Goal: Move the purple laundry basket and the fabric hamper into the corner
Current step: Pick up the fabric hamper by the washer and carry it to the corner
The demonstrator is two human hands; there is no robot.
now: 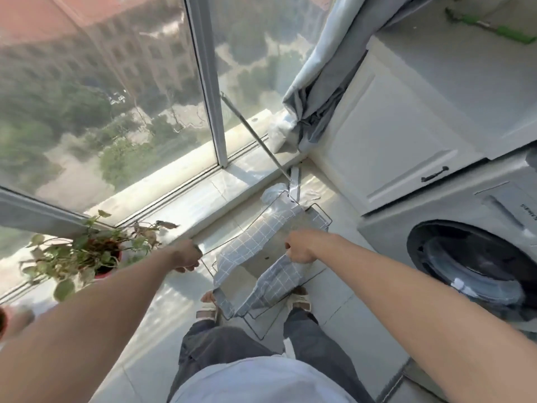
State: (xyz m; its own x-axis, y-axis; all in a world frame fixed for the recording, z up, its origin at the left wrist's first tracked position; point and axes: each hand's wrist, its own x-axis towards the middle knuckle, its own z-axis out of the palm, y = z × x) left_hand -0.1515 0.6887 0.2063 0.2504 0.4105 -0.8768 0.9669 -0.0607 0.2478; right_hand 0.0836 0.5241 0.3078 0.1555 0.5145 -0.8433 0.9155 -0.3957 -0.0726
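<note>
The fabric hamper (252,242), grey checked cloth on a thin wire frame, hangs just above the floor in front of my feet. My left hand (187,255) is closed on the wire frame at its left side. My right hand (300,248) grips the cloth edge on its right side. The hamper looks empty inside. The corner (305,161) between window and cabinet lies just beyond it. No purple laundry basket is in view.
A potted plant (90,254) stands on the window sill at left. A washing machine (470,257) and a white cabinet (392,135) line the right side. A metal pole (255,135) and a grey curtain (316,91) occupy the corner.
</note>
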